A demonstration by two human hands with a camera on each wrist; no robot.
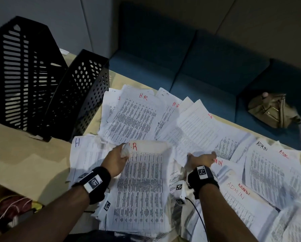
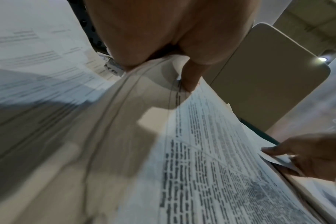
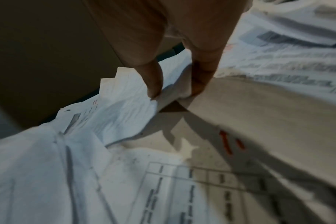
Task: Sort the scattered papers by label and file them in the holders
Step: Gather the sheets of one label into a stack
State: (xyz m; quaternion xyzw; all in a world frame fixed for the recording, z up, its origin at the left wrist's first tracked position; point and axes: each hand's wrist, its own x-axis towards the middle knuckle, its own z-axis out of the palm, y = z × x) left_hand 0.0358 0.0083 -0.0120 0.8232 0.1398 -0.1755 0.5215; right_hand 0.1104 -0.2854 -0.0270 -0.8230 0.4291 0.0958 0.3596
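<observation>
Both forearms are bare, with no sleeves in view. The left hand (image 1: 115,161) and the right hand (image 1: 201,158) are ungloved.

Each wrist carries a black fabric band. The left wrist band (image 1: 98,182) holds a white rectangular module on its upper face, printed with a black square fiducial marker. A second black-and-white marker tag (image 1: 107,205) sits below this band on the inner side.

The right wrist band (image 1: 203,180) carries a similar white-framed marker plate on top. A white camera housing (image 1: 180,193) with marker tags is fixed at its inner side. A thin black cable (image 1: 199,217) runs from this housing back along the forearm.
</observation>
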